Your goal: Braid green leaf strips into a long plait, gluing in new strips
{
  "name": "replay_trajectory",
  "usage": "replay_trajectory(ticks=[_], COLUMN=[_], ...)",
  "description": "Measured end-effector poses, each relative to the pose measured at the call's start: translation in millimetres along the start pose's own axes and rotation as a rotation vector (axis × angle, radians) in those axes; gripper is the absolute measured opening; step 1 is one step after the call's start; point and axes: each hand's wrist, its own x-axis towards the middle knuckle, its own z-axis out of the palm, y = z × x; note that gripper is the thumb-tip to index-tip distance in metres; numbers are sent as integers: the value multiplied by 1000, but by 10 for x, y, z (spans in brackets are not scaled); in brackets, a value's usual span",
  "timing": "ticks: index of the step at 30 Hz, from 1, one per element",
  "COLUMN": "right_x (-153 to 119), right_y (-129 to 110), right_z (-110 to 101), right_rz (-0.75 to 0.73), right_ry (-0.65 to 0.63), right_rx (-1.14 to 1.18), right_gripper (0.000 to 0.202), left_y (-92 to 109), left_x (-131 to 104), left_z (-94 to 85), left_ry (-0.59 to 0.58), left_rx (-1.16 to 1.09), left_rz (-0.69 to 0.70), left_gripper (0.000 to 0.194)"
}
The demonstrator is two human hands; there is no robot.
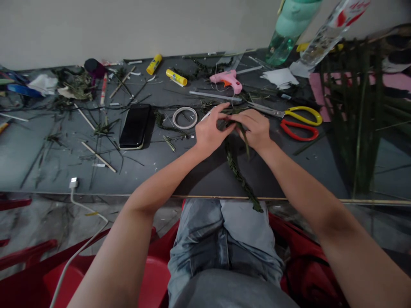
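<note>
A braid of dark green leaf strips [236, 169] runs down from between my hands and hangs over the table's front edge. My left hand [212, 127] pinches the upper end of it with thumb and fingers. Beside it, my right hand [254, 127] has its fingers closed on the same end, and a loose strip sticks out below the fingers. The exact grip points are partly hidden by the fingers. Scissors [290, 117] with one yellow and one red handle lie just right of my right hand. A roll of tape [185, 118] lies left of my left hand.
Behind my hands lies a pink glue gun [228, 81]. A phone [135, 126] and yellow glue sticks [176, 77] lie to the left among leaf scraps. Two bottles [289, 32] stand at the back right. Long green leaves [356, 119] cover the right side.
</note>
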Motion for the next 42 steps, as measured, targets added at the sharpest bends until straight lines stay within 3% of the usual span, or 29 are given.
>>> replay_trajectory(ticks=[4, 7, 11, 14, 17, 23, 27, 35, 42], right_x=[-12, -9, -19, -20, -1, 37, 58, 115, 64], right_y=[19, 23, 34, 30, 0, -24, 33, 144, 118], right_z=[-53, -72, -42, -36, -48, -65, -112, -257, -126], right_rz=[63, 127, 73, 65, 101, 148, 148, 203, 171], right_ry=[156, 246, 330, 236, 139, 39, -36, -123, -69], right_rx=[26, 119, 199, 140, 110, 97, 84, 79, 151], right_gripper=[27, 24, 22, 26, 30, 32, 32, 37, 39], left_y=[58, 3, -94, -101, -125, -312, -295, -167, -74], left_x=[-34, -28, -13, -1, 17, 50, 71, 102, 92], left_z=[66, 129, 207, 204, 187, 235, 206, 68, 95], left_ry=[14, -111, -257, -282, -207, -81, -18, -179, -240], left_rx=[-215, -368, -572, -633, -657, -777, -769, -476, -386], left_rz=[-59, -129, -199, -159, -134, -305, -387, -363, -339], left_gripper=[42, 58, 63, 66, 62, 45, 29, 22, 16])
